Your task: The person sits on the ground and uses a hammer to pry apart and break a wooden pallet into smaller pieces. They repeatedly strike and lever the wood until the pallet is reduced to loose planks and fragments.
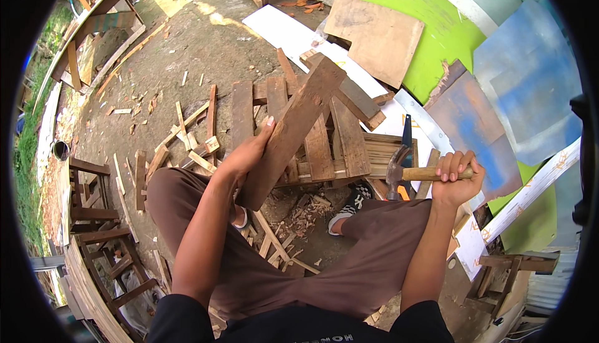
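My left hand (249, 151) grips the edge of a thick brown wooden board (293, 127), thumb on its upper face. The board is tilted up and away from me, its far end to the right. Out to the right, my right hand (458, 177) is closed round the wooden handle of a claw hammer (427, 173); its metal head points left, apart from the board. Under the board are several slats of a rough wooden frame (349, 137), partly hidden by it. Beside the hammer head stands a dark blue and orange tool (407, 132), its kind unclear.
Offcuts (193, 134) and wood chips (306, 218) litter the ground between and left of my legs. Wooden stools (103, 237) stand at left. On the right lie a plywood piece (374, 37), a green sheet (430, 24) and blue-stained panels (530, 81).
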`<state>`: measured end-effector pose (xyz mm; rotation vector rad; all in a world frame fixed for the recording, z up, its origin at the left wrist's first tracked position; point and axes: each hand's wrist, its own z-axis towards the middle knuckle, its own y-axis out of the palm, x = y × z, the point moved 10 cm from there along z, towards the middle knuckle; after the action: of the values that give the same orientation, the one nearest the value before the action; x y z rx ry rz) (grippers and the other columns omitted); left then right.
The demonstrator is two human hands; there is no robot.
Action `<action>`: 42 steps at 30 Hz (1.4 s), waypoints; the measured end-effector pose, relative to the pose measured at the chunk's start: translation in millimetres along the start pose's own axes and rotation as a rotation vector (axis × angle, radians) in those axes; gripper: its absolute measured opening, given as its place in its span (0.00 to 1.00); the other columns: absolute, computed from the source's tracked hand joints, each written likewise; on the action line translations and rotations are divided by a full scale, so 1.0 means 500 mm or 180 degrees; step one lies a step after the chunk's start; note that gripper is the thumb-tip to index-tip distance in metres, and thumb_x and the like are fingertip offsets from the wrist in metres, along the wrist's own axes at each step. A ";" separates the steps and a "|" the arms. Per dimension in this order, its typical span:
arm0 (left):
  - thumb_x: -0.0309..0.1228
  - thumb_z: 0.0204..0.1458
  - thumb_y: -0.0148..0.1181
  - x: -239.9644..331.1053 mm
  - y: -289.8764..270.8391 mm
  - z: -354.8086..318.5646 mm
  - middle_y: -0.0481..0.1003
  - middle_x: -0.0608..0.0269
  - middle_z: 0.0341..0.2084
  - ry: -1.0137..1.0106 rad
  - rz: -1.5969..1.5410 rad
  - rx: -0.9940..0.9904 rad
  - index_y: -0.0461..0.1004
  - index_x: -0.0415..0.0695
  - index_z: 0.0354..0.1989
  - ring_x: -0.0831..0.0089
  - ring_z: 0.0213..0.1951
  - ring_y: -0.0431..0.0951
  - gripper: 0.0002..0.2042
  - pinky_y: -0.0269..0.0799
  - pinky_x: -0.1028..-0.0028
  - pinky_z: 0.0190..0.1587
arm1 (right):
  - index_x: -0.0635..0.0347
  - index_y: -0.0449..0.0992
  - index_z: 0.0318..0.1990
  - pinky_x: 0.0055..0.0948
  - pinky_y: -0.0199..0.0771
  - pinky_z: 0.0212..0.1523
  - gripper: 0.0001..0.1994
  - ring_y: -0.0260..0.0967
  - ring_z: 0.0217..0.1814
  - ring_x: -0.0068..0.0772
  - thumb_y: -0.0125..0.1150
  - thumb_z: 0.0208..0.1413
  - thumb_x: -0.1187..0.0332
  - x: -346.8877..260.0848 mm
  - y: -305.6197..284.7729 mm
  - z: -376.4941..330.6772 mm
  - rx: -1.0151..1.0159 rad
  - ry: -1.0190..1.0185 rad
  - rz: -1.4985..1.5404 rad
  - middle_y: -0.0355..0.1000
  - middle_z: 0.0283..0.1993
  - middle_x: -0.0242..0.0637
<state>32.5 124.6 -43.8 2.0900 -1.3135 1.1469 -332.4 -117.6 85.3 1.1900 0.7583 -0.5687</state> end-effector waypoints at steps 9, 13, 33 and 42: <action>0.62 0.63 0.58 0.089 -0.025 -0.037 0.81 0.51 0.36 0.0641 0.0699 0.0476 0.78 0.33 0.46 0.71 0.39 0.79 0.34 0.74 0.66 0.42 | 0.50 0.59 0.20 0.29 0.56 0.18 0.17 0.46 0.14 0.25 0.45 0.63 0.59 0.000 -0.002 0.000 0.0027 -0.0027 -0.0105 0.51 0.12 0.28; 0.59 0.55 0.69 0.118 -0.037 -0.062 0.79 0.48 0.32 0.0955 0.1385 0.1043 0.77 0.34 0.40 0.68 0.37 0.79 0.32 0.74 0.63 0.39 | 0.50 0.59 0.20 0.28 0.56 0.17 0.18 0.46 0.14 0.25 0.45 0.64 0.59 -0.004 0.004 -0.001 0.0004 -0.0104 -0.0179 0.50 0.12 0.28; 0.63 0.58 0.61 0.115 0.070 -0.054 0.71 0.53 0.48 0.2277 0.2746 0.1530 0.77 0.45 0.55 0.56 0.55 0.71 0.33 0.62 0.54 0.55 | 0.55 0.58 0.21 0.27 0.55 0.15 0.19 0.44 0.10 0.23 0.42 0.68 0.63 0.082 0.158 -0.031 -0.1720 0.0540 -0.0308 0.51 0.11 0.31; 0.44 0.59 0.67 0.251 -0.010 -0.282 0.72 0.50 0.48 0.3258 0.0884 0.2056 0.77 0.43 0.48 0.51 0.55 0.71 0.18 0.66 0.54 0.58 | 0.64 0.63 0.28 0.24 0.52 0.13 0.16 0.46 0.11 0.21 0.51 0.68 0.65 0.175 0.351 -0.163 -0.3266 0.0794 -0.0736 0.51 0.13 0.31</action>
<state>4.2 158.6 139.7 1.2160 -0.7534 2.5356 -164.3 10.6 108.7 0.2163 1.2071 -0.1468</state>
